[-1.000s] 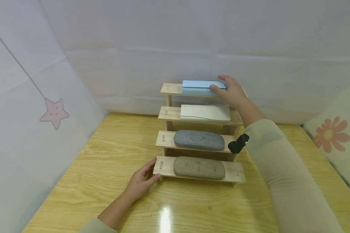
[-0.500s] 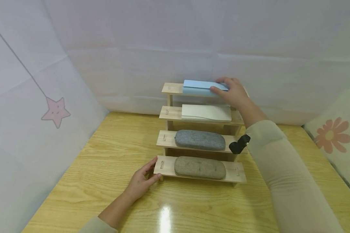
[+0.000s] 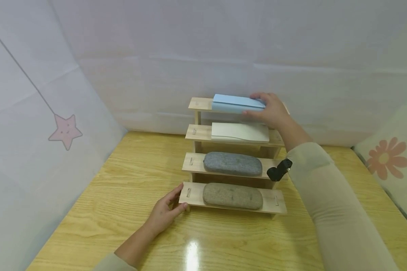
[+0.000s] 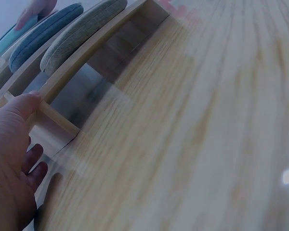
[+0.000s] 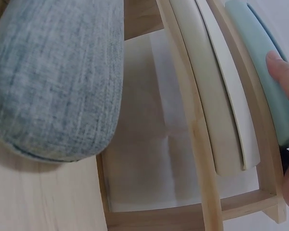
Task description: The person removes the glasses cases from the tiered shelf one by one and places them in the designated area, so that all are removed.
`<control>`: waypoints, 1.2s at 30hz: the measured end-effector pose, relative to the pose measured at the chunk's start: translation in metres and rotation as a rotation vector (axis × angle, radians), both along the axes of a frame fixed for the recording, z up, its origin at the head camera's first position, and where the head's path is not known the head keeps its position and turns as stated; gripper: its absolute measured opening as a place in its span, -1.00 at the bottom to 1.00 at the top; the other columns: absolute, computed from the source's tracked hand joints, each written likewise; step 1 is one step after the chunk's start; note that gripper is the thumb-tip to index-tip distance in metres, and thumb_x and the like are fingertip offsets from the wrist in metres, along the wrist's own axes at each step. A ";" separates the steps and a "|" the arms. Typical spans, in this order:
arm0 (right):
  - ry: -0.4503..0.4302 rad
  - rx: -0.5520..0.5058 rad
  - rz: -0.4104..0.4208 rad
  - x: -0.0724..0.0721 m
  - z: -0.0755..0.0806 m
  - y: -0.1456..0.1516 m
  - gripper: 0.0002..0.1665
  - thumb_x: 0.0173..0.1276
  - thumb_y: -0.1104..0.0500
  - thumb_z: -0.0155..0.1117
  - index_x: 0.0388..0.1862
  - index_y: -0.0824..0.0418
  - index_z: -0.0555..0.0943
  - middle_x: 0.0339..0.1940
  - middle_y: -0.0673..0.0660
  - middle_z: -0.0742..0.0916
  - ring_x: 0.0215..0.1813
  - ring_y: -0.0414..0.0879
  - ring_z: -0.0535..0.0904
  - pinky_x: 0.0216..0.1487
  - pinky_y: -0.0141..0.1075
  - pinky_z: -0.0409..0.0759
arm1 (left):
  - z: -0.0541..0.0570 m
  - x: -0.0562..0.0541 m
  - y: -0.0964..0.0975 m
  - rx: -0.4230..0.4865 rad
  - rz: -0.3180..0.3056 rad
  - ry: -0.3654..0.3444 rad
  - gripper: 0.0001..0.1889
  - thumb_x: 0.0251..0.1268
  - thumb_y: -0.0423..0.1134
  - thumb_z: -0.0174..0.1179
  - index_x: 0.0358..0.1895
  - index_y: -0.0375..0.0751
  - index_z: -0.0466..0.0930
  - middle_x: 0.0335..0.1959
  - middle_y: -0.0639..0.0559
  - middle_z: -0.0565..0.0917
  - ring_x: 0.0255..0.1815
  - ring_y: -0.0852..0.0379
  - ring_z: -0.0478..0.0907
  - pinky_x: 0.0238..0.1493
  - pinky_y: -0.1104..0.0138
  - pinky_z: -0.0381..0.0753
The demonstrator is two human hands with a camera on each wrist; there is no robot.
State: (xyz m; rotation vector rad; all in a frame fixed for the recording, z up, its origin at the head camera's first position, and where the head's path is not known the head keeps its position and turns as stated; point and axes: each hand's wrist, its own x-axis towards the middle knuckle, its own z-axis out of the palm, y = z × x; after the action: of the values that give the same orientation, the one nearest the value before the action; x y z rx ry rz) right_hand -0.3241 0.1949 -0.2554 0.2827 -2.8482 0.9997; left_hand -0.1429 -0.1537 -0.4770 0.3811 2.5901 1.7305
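Note:
A stepped wooden display rack [image 3: 193, 130] stands on the table with one glasses case per step. My right hand [image 3: 272, 111] grips the right end of the light-blue glasses case [image 3: 232, 106] on the top step, thumb on its front and fingers behind. Below it lie a cream glasses case [image 3: 239, 131], a grey-blue fabric case [image 3: 232, 163] and, on the lowest step, a beige-brown fabric case [image 3: 232, 195]. My left hand [image 3: 163, 211] holds the left end of the lowest step, its thumb [image 4: 26, 102] at the front corner and its other fingers partly hidden.
The wood-grain table [image 3: 129, 165] extends around the rack. A pale cloth wall [image 3: 176, 71] rises close behind it, and side walls carry a pink star [image 3: 65, 131] and an orange flower [image 3: 384, 157]. A black camera mount [image 3: 279, 170] sticks out from the right wrist.
My right thumb has slid lower on the front of the light-blue case, which now sits slightly tilted, its right end lower. The left hand and the other cases stay in place.

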 end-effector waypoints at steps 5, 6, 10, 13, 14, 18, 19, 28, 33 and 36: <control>0.036 -0.026 0.002 0.002 -0.003 0.001 -0.09 0.13 -0.28 0.44 0.41 0.02 0.41 0.45 0.21 0.38 0.41 0.16 0.29 0.42 0.12 0.27 | 0.000 0.000 0.000 0.004 -0.004 -0.006 -0.28 0.30 -0.13 0.30 0.49 -0.14 0.23 0.46 -0.09 0.36 0.38 -0.11 0.42 0.36 0.00 0.39; 0.039 -0.031 0.000 0.002 -0.004 0.001 -0.09 0.13 -0.28 0.44 0.41 0.02 0.41 0.45 0.21 0.39 0.41 0.16 0.29 0.42 0.12 0.28 | 0.000 0.000 0.000 0.004 -0.005 -0.005 -0.27 0.30 -0.13 0.30 0.49 -0.14 0.23 0.46 -0.09 0.36 0.38 -0.11 0.43 0.36 0.00 0.40; 0.050 -0.052 -0.011 0.005 -0.005 0.004 -0.09 0.13 -0.27 0.45 0.41 0.03 0.42 0.46 0.21 0.37 0.43 0.18 0.28 0.43 0.13 0.26 | -0.001 0.000 0.001 0.002 -0.007 0.002 -0.28 0.30 -0.13 0.30 0.49 -0.15 0.22 0.45 -0.09 0.38 0.36 -0.08 0.44 0.35 0.03 0.42; 0.064 -0.061 -0.019 0.007 -0.005 0.007 -0.09 0.13 -0.25 0.46 0.40 0.05 0.43 0.46 0.22 0.38 0.43 0.19 0.28 0.44 0.13 0.24 | -0.001 0.000 0.002 0.000 -0.006 0.007 -0.28 0.30 -0.13 0.30 0.49 -0.15 0.23 0.44 -0.08 0.39 0.35 -0.05 0.45 0.34 0.04 0.44; 0.069 -0.063 -0.021 0.008 -0.005 0.009 -0.10 0.13 -0.25 0.46 0.40 0.06 0.43 0.46 0.23 0.38 0.42 0.19 0.28 0.43 0.13 0.24 | -0.001 0.000 0.002 -0.002 -0.007 0.009 -0.28 0.30 -0.13 0.30 0.49 -0.15 0.23 0.44 -0.08 0.39 0.35 -0.04 0.44 0.34 0.03 0.44; 0.078 -0.066 -0.036 0.010 -0.006 0.015 -0.08 0.13 -0.28 0.45 0.40 0.07 0.43 0.44 0.23 0.40 0.39 0.19 0.30 0.41 0.14 0.27 | -0.001 -0.001 0.002 -0.009 -0.009 0.012 -0.28 0.30 -0.11 0.29 0.49 -0.15 0.23 0.45 -0.09 0.37 0.38 -0.08 0.42 0.36 0.00 0.40; 0.075 -0.063 -0.041 0.011 -0.005 0.016 -0.08 0.13 -0.29 0.44 0.40 0.06 0.42 0.45 0.23 0.39 0.39 0.19 0.30 0.40 0.14 0.27 | -0.001 -0.002 0.002 -0.011 -0.009 0.011 -0.28 0.30 -0.11 0.29 0.49 -0.15 0.23 0.46 -0.09 0.36 0.40 -0.09 0.41 0.37 -0.01 0.39; 0.064 -0.071 -0.071 0.019 -0.003 0.028 -0.08 0.14 -0.28 0.43 0.42 0.03 0.41 0.49 0.22 0.33 0.41 0.21 0.27 0.40 0.18 0.26 | -0.001 -0.002 0.001 -0.015 -0.003 0.006 -0.27 0.30 -0.11 0.29 0.48 -0.19 0.23 0.48 -0.09 0.31 0.43 -0.13 0.36 0.38 -0.01 0.36; 0.064 -0.068 -0.091 0.021 -0.004 0.039 -0.07 0.13 -0.30 0.44 0.41 0.04 0.42 0.48 0.23 0.34 0.40 0.23 0.27 0.36 0.18 0.28 | -0.001 -0.003 0.002 -0.009 -0.006 0.013 -0.28 0.30 -0.12 0.29 0.48 -0.21 0.23 0.48 -0.10 0.32 0.42 -0.13 0.37 0.37 -0.01 0.37; 0.067 -0.064 -0.102 0.022 -0.005 0.046 -0.05 0.13 -0.33 0.42 0.42 0.04 0.41 0.49 0.25 0.32 0.41 0.23 0.25 0.35 0.20 0.28 | -0.002 -0.003 0.002 -0.011 -0.007 0.017 -0.28 0.30 -0.11 0.29 0.48 -0.21 0.24 0.47 -0.10 0.33 0.41 -0.13 0.39 0.36 -0.01 0.39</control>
State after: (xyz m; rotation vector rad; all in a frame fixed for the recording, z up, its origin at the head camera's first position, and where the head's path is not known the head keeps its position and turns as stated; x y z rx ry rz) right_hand -0.3018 0.2409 -0.2600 0.1606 -2.7348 1.0382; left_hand -0.1461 -0.1514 -0.4786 0.4057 2.6055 1.7185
